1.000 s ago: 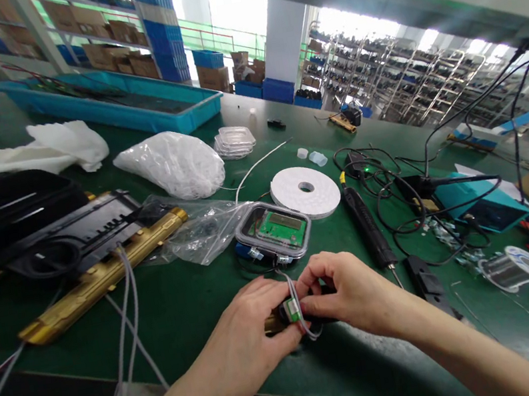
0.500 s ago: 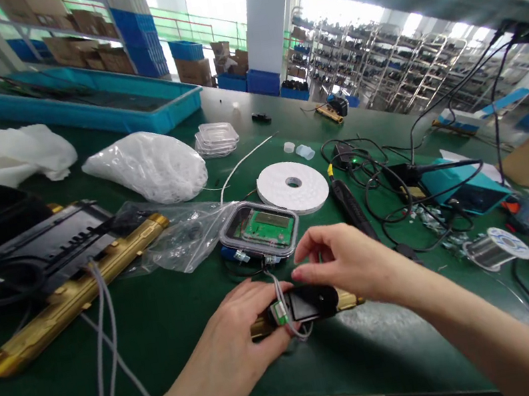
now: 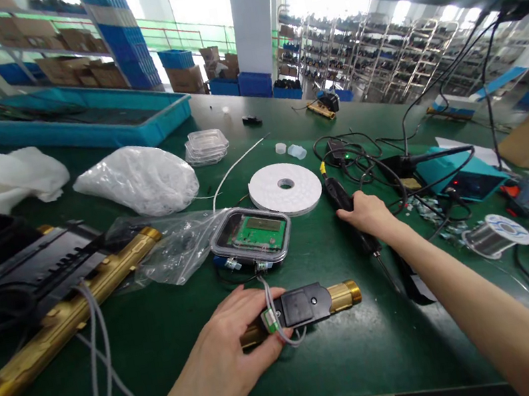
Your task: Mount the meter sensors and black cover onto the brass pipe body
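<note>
My left hand [image 3: 226,349] is closed around the left end of a brass pipe body [image 3: 340,297] with a black housing [image 3: 297,306] on top, lying near the table's front edge. Grey cables [image 3: 268,292] loop from a small green connector beside my fingers up to a clear-lidded display box [image 3: 253,237] holding a green circuit board. To the right, my right hand [image 3: 371,215] has its fingers on the black handle of an electric screwdriver [image 3: 338,196], which lies with its metal bit pointing toward me. My palm hides part of the handle.
A white tape roll [image 3: 263,191] lies behind the display box. Left are a long brass pipe [image 3: 119,273] and plastic bags [image 3: 140,181]. On the right stand tangled black cords [image 3: 367,174], a teal soldering station [image 3: 464,178] and a solder spool [image 3: 496,235].
My right hand has left the black housing and moved right and away from me onto the screwdriver. My left hand still holds the brass body. The view has shifted slightly.
</note>
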The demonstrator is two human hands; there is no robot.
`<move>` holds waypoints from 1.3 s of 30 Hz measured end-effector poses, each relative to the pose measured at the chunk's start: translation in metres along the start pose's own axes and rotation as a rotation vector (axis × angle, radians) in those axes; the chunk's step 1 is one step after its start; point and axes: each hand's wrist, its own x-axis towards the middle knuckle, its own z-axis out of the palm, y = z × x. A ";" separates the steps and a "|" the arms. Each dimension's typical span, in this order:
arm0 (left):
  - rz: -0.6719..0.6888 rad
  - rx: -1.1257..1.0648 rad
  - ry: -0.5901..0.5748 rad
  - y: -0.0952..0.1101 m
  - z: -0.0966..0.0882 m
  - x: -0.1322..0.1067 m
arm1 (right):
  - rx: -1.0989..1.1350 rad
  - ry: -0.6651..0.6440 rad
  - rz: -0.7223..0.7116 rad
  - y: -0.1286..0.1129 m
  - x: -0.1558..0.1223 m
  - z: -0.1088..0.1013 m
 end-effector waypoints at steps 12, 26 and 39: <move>0.052 -0.019 0.045 -0.002 0.001 -0.001 | 1.531 0.290 -0.440 -0.053 -0.081 -0.077; 0.067 -0.084 0.036 0.001 0.000 -0.003 | 1.542 0.147 -0.679 -0.094 -0.122 -0.037; 0.102 -0.054 0.008 -0.003 0.002 0.001 | 1.388 0.087 -0.692 -0.093 -0.118 -0.028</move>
